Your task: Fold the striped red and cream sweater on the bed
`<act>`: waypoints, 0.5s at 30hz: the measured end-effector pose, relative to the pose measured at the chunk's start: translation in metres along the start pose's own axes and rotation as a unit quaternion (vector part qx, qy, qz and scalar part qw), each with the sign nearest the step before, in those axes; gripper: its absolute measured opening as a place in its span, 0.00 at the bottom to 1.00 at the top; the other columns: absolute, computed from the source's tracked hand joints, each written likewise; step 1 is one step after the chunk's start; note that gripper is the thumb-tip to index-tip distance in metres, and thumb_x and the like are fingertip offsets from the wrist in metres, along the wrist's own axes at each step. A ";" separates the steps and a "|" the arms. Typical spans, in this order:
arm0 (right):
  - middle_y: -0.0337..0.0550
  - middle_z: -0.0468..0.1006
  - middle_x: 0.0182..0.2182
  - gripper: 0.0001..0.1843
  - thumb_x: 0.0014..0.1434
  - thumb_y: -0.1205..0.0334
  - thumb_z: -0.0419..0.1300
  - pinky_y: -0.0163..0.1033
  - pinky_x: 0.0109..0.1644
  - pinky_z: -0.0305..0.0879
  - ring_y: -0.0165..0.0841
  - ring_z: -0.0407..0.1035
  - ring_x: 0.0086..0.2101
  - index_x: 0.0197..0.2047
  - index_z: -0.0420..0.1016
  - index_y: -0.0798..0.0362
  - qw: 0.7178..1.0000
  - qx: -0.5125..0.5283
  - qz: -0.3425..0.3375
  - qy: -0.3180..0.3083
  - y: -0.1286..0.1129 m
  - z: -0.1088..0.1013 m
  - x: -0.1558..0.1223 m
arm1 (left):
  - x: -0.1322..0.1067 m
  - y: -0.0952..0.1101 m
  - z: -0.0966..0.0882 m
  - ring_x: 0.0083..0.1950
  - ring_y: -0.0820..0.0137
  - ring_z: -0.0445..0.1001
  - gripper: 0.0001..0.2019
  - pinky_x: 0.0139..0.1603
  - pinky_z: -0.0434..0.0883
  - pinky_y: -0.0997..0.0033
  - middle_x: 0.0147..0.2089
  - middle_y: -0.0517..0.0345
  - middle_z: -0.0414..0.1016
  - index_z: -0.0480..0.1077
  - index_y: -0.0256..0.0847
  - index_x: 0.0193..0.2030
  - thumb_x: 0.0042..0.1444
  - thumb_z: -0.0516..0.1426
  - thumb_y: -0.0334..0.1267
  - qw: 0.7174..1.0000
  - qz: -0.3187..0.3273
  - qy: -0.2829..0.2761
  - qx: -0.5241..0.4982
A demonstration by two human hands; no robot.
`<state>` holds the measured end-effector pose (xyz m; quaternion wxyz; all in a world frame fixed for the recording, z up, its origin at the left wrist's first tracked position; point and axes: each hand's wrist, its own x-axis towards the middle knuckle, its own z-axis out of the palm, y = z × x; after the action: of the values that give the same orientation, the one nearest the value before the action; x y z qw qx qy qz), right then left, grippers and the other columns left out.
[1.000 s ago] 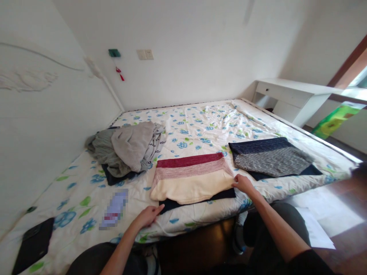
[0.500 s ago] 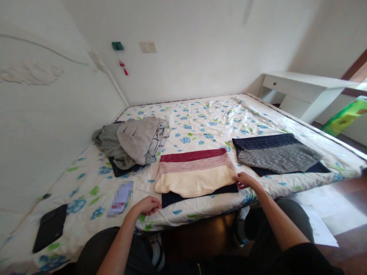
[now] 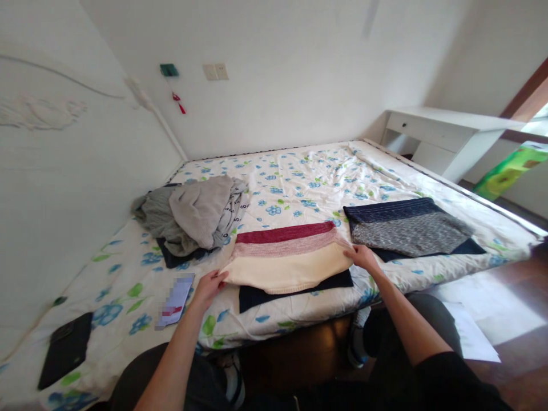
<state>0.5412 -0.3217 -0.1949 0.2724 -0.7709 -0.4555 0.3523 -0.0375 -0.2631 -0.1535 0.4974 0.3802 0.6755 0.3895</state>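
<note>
A folded knit sweater (image 3: pixel 286 264) in burgundy, pink and cream bands lies on the bed in front of me. Pinched in my left hand (image 3: pixel 211 287) is its left edge, drawn out sideways. My right hand (image 3: pixel 362 258) grips the right edge of the cream band. Dark navy cloth (image 3: pixel 252 298) shows beneath the sweater's near hem. To the right rests another folded sweater (image 3: pixel 411 231), navy and mottled grey, also with navy cloth under it.
A heap of grey clothes (image 3: pixel 199 211) sits at the left of the flowered bed sheet (image 3: pixel 274 211). Nearer are a pale slip with a blurred patch (image 3: pixel 177 299) and a black phone-like object (image 3: pixel 66 348). A white desk (image 3: pixel 445 134) stands beyond the bed's right side.
My left hand has moved up from the bed near the navy cloth and taken the cream band's left edge, pulling it outward. My right hand has shifted slightly up, still at the right edge.
</note>
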 end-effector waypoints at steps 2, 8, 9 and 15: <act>0.43 0.82 0.28 0.12 0.68 0.55 0.67 0.31 0.33 0.73 0.32 0.77 0.29 0.39 0.80 0.56 0.995 0.085 0.032 -0.047 -0.001 -0.001 -0.002 | 0.006 0.000 -0.005 0.32 0.73 0.78 0.12 0.35 0.75 0.77 0.34 0.59 0.83 0.78 0.38 0.42 0.53 0.72 0.34 1.000 0.016 0.026 0.005; 0.50 0.85 0.33 0.09 0.63 0.60 0.71 0.42 0.33 0.79 0.40 0.80 0.28 0.43 0.80 0.56 0.986 -0.002 0.137 -0.092 0.010 0.009 -0.006 | 0.009 -0.016 -0.003 0.34 0.61 0.82 0.15 0.38 0.77 0.67 0.31 0.58 0.82 0.80 0.39 0.47 0.53 0.70 0.39 0.979 0.029 0.043 0.199; 0.53 0.86 0.35 0.09 0.64 0.60 0.70 0.43 0.34 0.79 0.41 0.82 0.29 0.43 0.81 0.57 0.987 -0.045 0.130 -0.086 0.012 0.009 -0.006 | 0.007 -0.017 -0.002 0.39 0.57 0.84 0.17 0.41 0.78 0.64 0.34 0.55 0.83 0.80 0.38 0.50 0.53 0.69 0.39 0.963 0.044 0.056 0.261; 0.59 0.88 0.47 0.13 0.66 0.60 0.68 0.42 0.52 0.74 0.46 0.83 0.48 0.51 0.84 0.57 0.970 -0.230 -0.058 0.060 -0.002 0.003 -0.009 | -0.017 -0.006 0.020 0.55 0.55 0.82 0.22 0.59 0.76 0.59 0.54 0.47 0.83 0.78 0.42 0.64 0.65 0.59 0.41 0.843 0.274 0.080 0.457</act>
<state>0.5352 -0.3287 -0.1925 0.1348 -0.8049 -0.5509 0.1748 -0.0147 -0.2781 -0.1562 0.0845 0.7012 0.6830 0.1864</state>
